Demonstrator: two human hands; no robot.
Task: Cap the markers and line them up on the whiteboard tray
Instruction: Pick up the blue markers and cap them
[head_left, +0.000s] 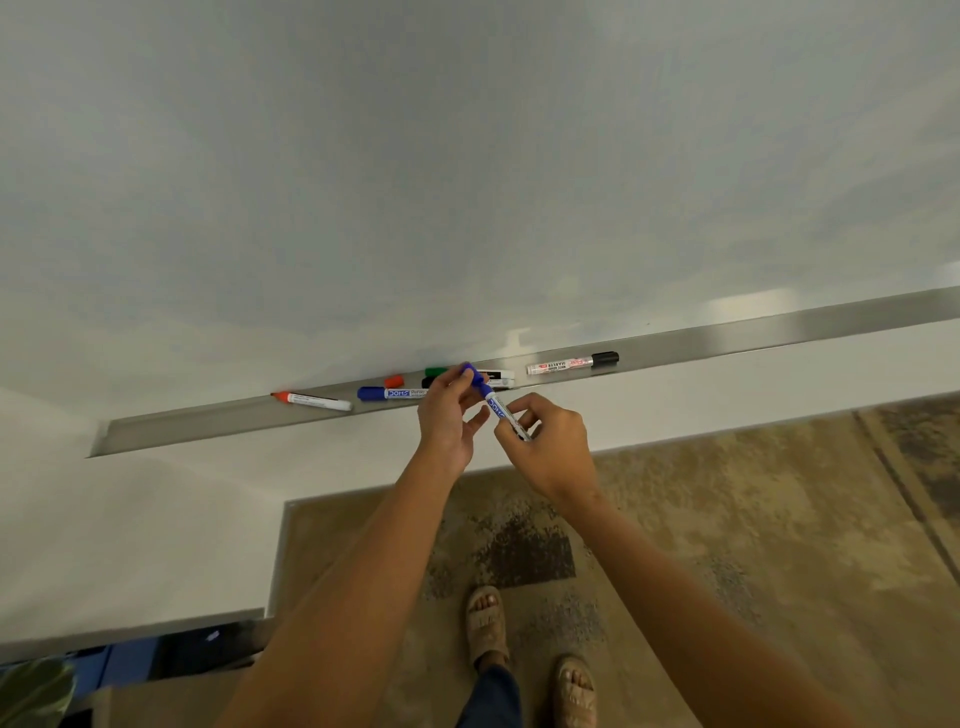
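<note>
So the whole far side of the room is one big whiteboard (467, 156), plain white with a few soft glare patches low on the right. Along its bottom edge runs a brushed metal tray (727, 332), slanting across the view from near left up to far right. Below that it's white wall, then a mottled tan and dark carpet (727, 519) where the person's sandalled feet (488, 623) stand.

Both hands are up just in front of the tray. The left hand (447, 415) pinches the blue cap (471, 375) at the top end of a blue marker (496, 406), and the right hand (550, 441) has its fingers curled round the white barrel lower down. The marker sits tilted between them, just off the tray. Can't tell if the cap is fully seated.

On the tray itself: a red marker (311, 400) lying uncapped at the left, its red cap (394, 381) loose a bit to the right, then a capped blue marker (389, 393). Behind the hands there's a green-capped marker (436, 371) and a black one (498, 375), partly hidden. Further right, apart from the rest, lies a black-capped marker (571, 363).
</note>
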